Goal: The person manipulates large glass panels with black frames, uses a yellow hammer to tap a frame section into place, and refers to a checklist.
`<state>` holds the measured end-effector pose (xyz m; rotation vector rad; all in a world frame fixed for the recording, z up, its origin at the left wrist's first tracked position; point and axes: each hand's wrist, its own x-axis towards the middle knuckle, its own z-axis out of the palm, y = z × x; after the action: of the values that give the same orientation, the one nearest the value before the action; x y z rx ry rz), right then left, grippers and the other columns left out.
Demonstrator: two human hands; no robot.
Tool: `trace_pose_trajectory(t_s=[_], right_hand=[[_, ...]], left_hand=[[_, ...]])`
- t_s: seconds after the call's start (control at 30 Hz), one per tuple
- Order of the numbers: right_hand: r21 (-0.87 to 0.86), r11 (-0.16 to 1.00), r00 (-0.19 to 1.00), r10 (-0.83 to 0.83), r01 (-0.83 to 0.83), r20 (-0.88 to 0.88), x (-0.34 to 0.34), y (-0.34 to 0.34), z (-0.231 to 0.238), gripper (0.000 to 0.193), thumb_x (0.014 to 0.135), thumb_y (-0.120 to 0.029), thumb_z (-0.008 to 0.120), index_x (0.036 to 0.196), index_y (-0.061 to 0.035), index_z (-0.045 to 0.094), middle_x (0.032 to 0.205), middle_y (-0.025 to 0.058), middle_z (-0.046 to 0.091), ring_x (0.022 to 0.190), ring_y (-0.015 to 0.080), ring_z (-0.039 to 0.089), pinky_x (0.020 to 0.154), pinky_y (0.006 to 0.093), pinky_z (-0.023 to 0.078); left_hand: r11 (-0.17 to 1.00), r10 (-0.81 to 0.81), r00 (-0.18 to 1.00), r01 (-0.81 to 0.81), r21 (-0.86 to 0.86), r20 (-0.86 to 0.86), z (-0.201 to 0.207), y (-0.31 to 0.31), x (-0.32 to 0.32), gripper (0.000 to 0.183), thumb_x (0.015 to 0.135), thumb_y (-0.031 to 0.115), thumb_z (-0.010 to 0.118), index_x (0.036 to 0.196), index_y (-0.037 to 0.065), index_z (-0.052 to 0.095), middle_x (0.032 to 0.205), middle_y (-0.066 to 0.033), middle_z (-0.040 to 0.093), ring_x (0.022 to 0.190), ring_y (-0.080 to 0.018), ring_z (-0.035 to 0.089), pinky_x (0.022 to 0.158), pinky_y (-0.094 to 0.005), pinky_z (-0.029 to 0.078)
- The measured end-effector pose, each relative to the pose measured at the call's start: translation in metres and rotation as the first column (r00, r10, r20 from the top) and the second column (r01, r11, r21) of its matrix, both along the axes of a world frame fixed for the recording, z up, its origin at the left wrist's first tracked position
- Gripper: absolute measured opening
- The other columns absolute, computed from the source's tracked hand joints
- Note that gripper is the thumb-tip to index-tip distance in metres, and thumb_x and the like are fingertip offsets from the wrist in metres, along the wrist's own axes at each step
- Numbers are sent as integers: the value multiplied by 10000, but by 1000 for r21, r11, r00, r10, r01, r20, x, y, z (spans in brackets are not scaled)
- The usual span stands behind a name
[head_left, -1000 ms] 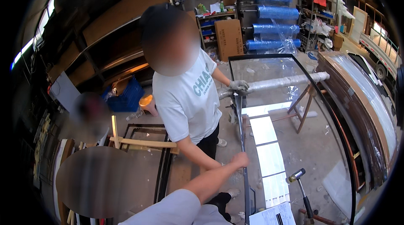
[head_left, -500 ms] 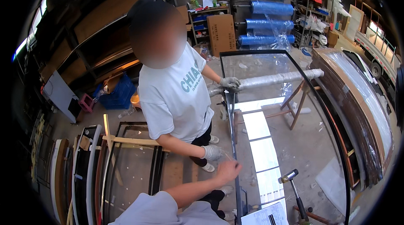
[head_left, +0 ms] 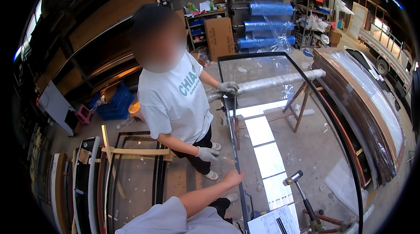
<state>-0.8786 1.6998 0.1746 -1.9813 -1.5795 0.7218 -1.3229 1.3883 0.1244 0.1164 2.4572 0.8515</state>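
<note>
My left hand point(head_left: 233, 179) reaches in from the lower edge, fingers curled closed, at the near-left side rail of a black-framed glass panel point(head_left: 240, 177). Whether anything small is in the fingers is hidden. Out of view is my right hand. Across the rail stands a person point(head_left: 177, 98) in a white T-shirt, with grey striped work gloves. One gloved hand point(head_left: 228, 87) lies on the frame's far-left part; the other gloved hand point(head_left: 207, 154) hangs just beyond my left hand. On the glass lie a mallet point(head_left: 302, 190) and a printed sheet point(head_left: 274, 222) with a dark pen-like stick.
A wrapped tube point(head_left: 280, 82) and wooden trestle point(head_left: 299, 107) show beneath the glass. Wrapped panels point(head_left: 363, 107) lean at the right. Blue film rolls point(head_left: 270, 10) hang behind. Stacked frames point(head_left: 87, 181) and a blue crate point(head_left: 114, 105) are at the left.
The whole scene has shifted slightly left in view. My left hand is more closed and sits lower against the rail. The person's near gloved hand has drawn slightly away from mine.
</note>
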Motion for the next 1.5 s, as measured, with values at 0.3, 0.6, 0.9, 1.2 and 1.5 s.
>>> trace_pose_trajectory(t_s=[0.3,0.6,0.9,1.2,1.5], right_hand=[[3,999,998,-47,47,40,24,-16,-7,838,888,-614,520,1325,94,423,1186,267,579,1067,388,577,877,645,423],[15,990,976,-141,141,165,116,-40,-42,855,884,-609,535,1347,99,409,1206,279,576,1083,398,580,890,665,413],[188,963,638,-268,192,721,306,-127,-103,874,880,-604,550,1370,104,395,1225,292,574,1100,408,582,902,684,402],[429,690,811,531,-583,247,-58,-32,-3,406,901,-64,554,1278,62,468,1344,264,433,1256,443,406,1075,476,319],[186,409,450,805,-893,387,-204,-35,4,493,782,-114,670,1225,32,510,1242,237,502,1166,410,464,1021,487,344]], left_hand=[[999,-44,998,44,-11,-41,4,-3,1,513,854,377,516,978,-104,647,947,-320,652,940,-451,645,842,-495,505],[997,-22,1000,21,-78,-10,-6,2,-4,440,860,333,551,971,-75,673,993,-306,650,980,-430,635,857,-480,505],[991,20,998,-29,-132,-68,0,19,1,422,867,337,561,976,-52,683,1016,-275,662,1000,-424,635,896,-473,492],[998,23,998,-20,-61,56,-9,3,23,444,858,349,575,969,-69,677,988,-280,666,968,-425,645,861,-476,504],[993,78,995,-83,84,55,-2,9,28,371,852,260,561,776,-95,634,648,-197,644,563,-278,657,535,-409,511]])
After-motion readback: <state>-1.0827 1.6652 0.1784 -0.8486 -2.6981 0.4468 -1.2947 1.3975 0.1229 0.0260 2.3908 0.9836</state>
